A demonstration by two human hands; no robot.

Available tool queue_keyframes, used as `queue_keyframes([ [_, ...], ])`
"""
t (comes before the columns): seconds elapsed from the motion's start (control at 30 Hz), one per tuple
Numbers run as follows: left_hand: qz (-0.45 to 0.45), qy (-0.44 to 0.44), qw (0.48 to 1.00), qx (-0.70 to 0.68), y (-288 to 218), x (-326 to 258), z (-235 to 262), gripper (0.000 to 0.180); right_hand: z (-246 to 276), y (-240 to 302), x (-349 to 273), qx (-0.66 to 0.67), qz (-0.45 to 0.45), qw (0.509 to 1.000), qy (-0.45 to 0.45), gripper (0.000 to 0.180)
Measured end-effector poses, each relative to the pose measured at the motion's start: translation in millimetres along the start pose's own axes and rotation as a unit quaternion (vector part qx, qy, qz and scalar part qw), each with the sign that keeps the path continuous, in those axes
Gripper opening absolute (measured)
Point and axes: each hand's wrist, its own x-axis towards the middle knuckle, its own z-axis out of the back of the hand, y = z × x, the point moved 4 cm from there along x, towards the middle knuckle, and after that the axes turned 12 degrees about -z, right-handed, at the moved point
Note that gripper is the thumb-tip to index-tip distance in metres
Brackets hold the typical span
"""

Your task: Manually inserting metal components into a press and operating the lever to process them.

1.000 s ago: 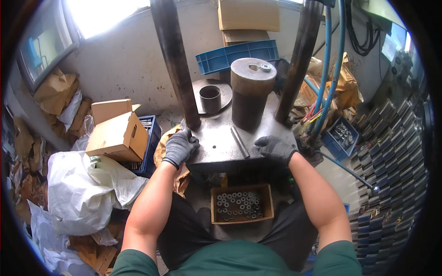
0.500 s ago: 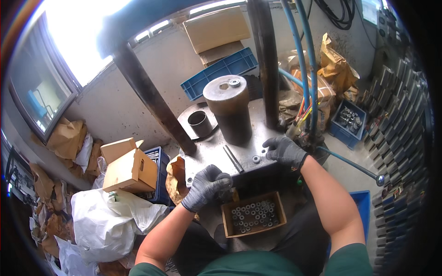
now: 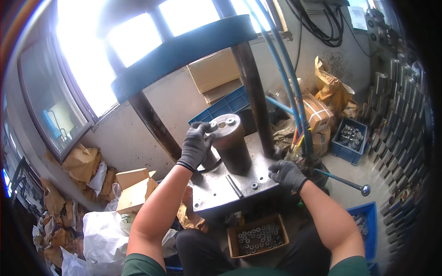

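Observation:
My left hand (image 3: 195, 146), in a dark grey glove, pinches a small round metal bearing (image 3: 213, 125) at the left rim of the upright steel cylinder (image 3: 232, 147). Another bearing (image 3: 230, 121) lies on the cylinder's top, beside a hole. My gloved right hand (image 3: 286, 175) is at the right edge of the metal plate (image 3: 216, 191), fingers curled together; whether they hold anything is hidden. Near it a small ring (image 3: 254, 186) sits on the plate. A metal rod (image 3: 235, 186) lies in front of the cylinder. A short tube (image 3: 211, 161) stands partly behind my left wrist.
Press columns (image 3: 253, 99) rise behind the plate under a blue crossbeam (image 3: 184, 53). Below the plate's front, a wooden box (image 3: 235, 244) holds several bearings. Blue bins (image 3: 347, 156) with metal parts stand right, near a lever rod (image 3: 343, 179). White sacks (image 3: 103, 237) and cartons (image 3: 136, 191) lie left.
My left hand has risen from the plate's front edge to the cylinder's top, with a bearing in its fingers. My right hand stays by the plate's right edge. The view has tilted upward.

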Motion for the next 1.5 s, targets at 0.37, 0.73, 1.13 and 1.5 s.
queue_keyframes([
  [0.37,0.046,0.170,0.984,-0.005,14,22,-31,0.062,3,3,-7,0.048,-0.002,0.998,0.038,0.035],
  [0.73,0.053,0.148,0.982,-0.103,24,19,-34,0.062,-9,2,-4,0.069,-0.004,0.996,0.054,0.030],
  [1.13,0.164,-0.071,0.954,-0.240,18,-172,38,0.014,-5,8,-14,0.148,-0.010,0.978,0.145,0.021],
  [1.5,0.684,-0.004,0.718,-0.131,-41,-713,32,0.020,10,40,-67,0.039,0.119,0.987,0.105,0.029],
])
